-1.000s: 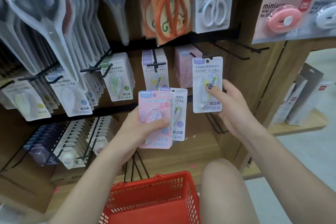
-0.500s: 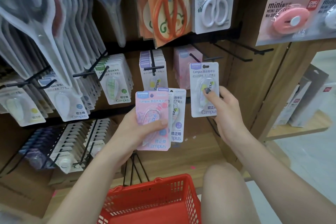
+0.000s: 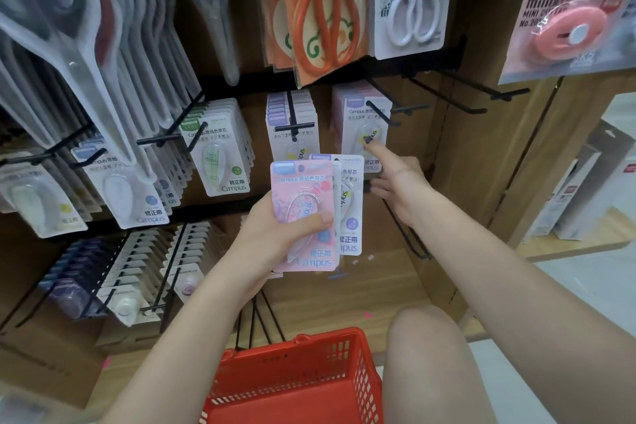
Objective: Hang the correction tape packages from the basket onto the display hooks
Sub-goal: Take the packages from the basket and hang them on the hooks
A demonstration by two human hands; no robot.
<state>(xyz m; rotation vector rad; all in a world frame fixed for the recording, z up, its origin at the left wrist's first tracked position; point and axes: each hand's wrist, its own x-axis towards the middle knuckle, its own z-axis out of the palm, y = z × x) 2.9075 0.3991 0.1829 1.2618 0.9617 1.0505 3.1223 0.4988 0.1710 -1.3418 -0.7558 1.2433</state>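
A stationery shop: carded scissors (image 3: 327, 10) and correction tape packages (image 3: 220, 151) hang on display hooks (image 3: 447, 96) above a red basket (image 3: 299, 385).

1. One view only, worn on the head, so nothing shared with a second view.
2. Looks forward and down, close to the hook rack (image 3: 344, 72).
3. Wide-angle, edges bowed; takes in both hands at mid-frame.
4. Sits right above the basket (image 3: 296, 385) and a knee (image 3: 430, 354) at the bottom edge.

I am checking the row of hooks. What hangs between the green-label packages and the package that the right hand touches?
In the head view, one hook of white packages hangs between the green-label packages and the package that the right hand touches.
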